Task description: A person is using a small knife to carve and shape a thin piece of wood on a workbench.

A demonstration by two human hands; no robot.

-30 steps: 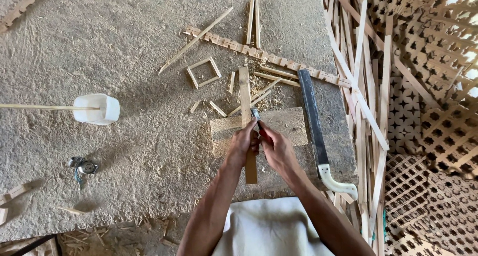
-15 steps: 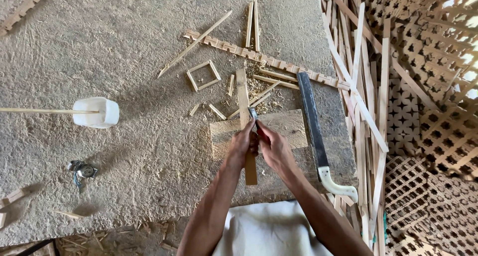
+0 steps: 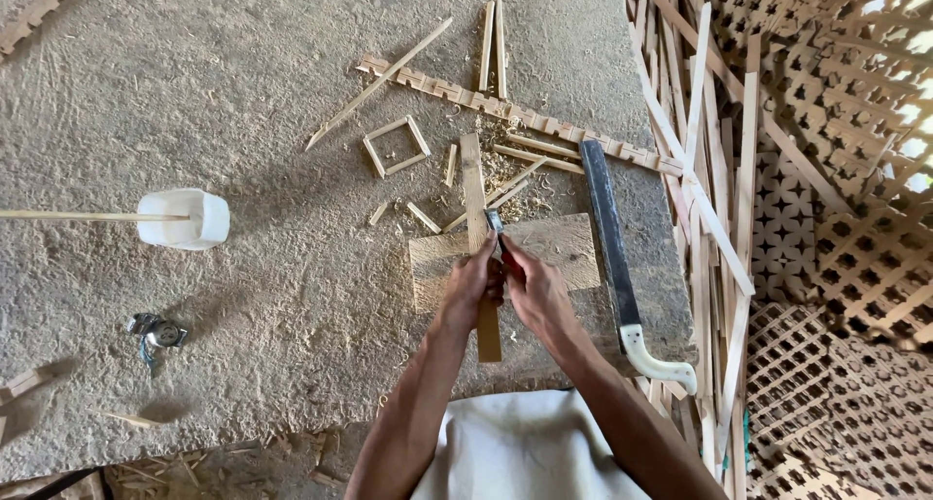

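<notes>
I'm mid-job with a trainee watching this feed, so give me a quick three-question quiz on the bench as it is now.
1. True or false: the saw lies to the right of both hands.
2. Which thing do the left hand and right hand press on: A) white container, B) wooden strip, C) square frame?
3. What lies under the strip where the hands are?

Key: 1 true. 2 B. 3 A flat wooden block.

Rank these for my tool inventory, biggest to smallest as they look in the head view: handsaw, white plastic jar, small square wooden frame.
1. handsaw, clearly the longest.
2. white plastic jar and small square wooden frame look much alike in extent; too close to rank.
</notes>
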